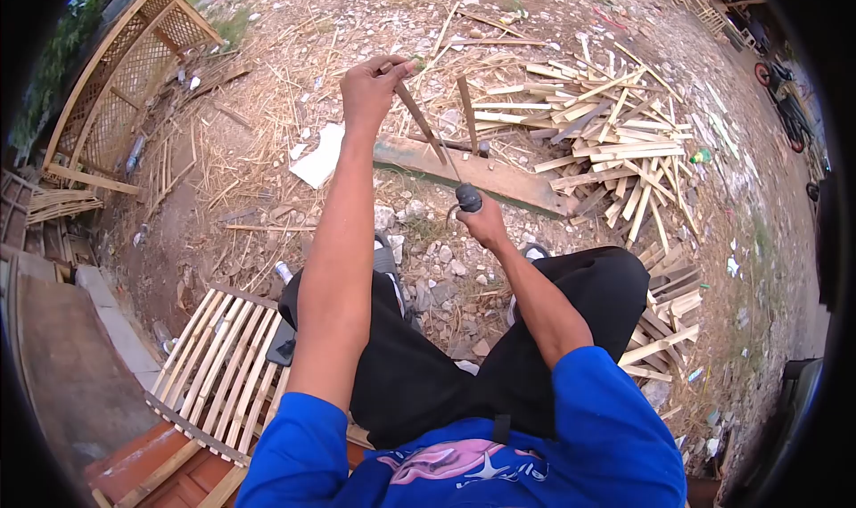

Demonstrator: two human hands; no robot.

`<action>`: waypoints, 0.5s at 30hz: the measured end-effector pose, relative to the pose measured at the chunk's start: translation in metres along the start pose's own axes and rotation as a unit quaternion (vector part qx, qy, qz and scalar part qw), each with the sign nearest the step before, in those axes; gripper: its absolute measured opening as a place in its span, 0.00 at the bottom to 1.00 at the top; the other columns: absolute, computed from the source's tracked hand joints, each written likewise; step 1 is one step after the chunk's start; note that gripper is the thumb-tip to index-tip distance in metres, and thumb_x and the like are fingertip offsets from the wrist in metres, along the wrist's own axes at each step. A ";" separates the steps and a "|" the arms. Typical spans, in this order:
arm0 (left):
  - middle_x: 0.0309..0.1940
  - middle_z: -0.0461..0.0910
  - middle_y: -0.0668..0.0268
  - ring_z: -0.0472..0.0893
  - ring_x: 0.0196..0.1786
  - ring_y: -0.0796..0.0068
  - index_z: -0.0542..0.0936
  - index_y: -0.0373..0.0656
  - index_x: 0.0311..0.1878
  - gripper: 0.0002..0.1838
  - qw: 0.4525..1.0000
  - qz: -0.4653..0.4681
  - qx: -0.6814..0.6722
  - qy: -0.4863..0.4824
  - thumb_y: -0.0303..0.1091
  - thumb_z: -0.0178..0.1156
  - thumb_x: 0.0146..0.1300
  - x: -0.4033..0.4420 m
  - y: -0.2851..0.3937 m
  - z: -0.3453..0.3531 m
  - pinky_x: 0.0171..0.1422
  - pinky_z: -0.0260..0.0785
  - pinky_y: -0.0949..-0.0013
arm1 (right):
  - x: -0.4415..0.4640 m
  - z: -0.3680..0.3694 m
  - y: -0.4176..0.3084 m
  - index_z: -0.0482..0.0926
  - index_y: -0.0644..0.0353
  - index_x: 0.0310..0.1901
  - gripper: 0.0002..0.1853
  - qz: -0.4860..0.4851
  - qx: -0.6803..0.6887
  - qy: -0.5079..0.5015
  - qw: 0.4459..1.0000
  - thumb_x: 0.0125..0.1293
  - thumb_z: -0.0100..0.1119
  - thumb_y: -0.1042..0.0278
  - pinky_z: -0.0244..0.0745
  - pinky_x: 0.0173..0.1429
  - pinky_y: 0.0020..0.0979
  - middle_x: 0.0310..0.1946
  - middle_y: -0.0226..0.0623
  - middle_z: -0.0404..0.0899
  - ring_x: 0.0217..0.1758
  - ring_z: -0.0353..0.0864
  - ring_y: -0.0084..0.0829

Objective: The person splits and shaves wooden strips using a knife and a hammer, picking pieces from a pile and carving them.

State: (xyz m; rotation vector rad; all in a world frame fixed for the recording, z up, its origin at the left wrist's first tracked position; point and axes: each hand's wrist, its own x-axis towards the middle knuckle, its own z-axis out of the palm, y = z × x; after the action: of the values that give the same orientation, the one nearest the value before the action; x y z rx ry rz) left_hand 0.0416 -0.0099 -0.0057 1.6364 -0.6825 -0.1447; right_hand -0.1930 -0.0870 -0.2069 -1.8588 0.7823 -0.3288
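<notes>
My left hand [374, 84] is raised in front, its fingers closed on the upper end of a narrow brown wooden strip [415, 111]. The strip slants down to the right over a long board on the ground [517, 182]. In my right hand [486, 224] is the black handle of a thin-bladed tool [467, 196], which looks like a knife. Its narrow blade points up and away, meeting or overlapping the strip's lower part; I cannot tell if they touch. Just beyond, a hammer [469, 111] with a wooden handle and dark head is at the board.
A large heap of pale wood strips [615, 138] lies right of the board, with more strips beside my right knee. A slatted wooden panel [218, 365] is at my left. White cloth or paper [319, 156] lies on the stony, straw-covered ground. A lattice frame [125, 89] stands far left.
</notes>
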 end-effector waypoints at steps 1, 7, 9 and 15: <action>0.26 0.82 0.70 0.80 0.30 0.83 0.87 0.39 0.40 0.14 1.000 -0.001 0.013 -0.009 0.38 0.74 0.56 0.001 -0.003 0.002 0.35 0.77 0.78 | 0.002 -0.001 -0.006 0.79 0.63 0.49 0.26 -0.007 0.036 -0.007 0.999 0.47 0.68 0.61 0.75 0.49 0.37 0.37 0.47 0.83 0.41 0.83 0.41; 0.24 0.81 0.69 0.78 0.28 0.83 0.88 0.42 0.40 0.16 0.998 -0.006 0.070 0.002 0.44 0.74 0.55 -0.010 0.011 0.012 0.31 0.67 0.76 | 0.007 0.011 0.007 0.80 0.64 0.43 0.21 0.000 0.054 -0.002 0.999 0.47 0.67 0.62 0.75 0.44 0.36 0.32 0.43 0.82 0.34 0.81 0.37; 0.22 0.80 0.70 0.76 0.26 0.83 0.89 0.42 0.40 0.16 0.997 -0.009 0.076 0.011 0.45 0.74 0.55 -0.011 0.014 0.013 0.30 0.65 0.75 | 0.000 0.014 0.028 0.80 0.64 0.40 0.20 0.030 -0.005 0.004 1.000 0.47 0.67 0.61 0.76 0.39 0.35 0.28 0.42 0.81 0.29 0.80 0.35; 0.18 0.77 0.73 0.71 0.23 0.84 0.89 0.42 0.37 0.16 0.998 0.021 0.046 0.024 0.45 0.76 0.53 -0.003 -0.007 0.017 0.27 0.60 0.74 | -0.032 0.012 0.112 0.81 0.64 0.48 0.29 0.165 -0.158 -0.017 0.973 0.43 0.69 0.55 0.77 0.54 0.39 0.41 0.55 0.84 0.48 0.84 0.47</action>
State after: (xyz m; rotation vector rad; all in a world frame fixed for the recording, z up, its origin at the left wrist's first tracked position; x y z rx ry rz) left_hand 0.0331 -0.0228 -0.0162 1.7071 -0.6945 -0.0442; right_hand -0.2516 -0.0846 -0.3088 -1.9770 1.1525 0.0444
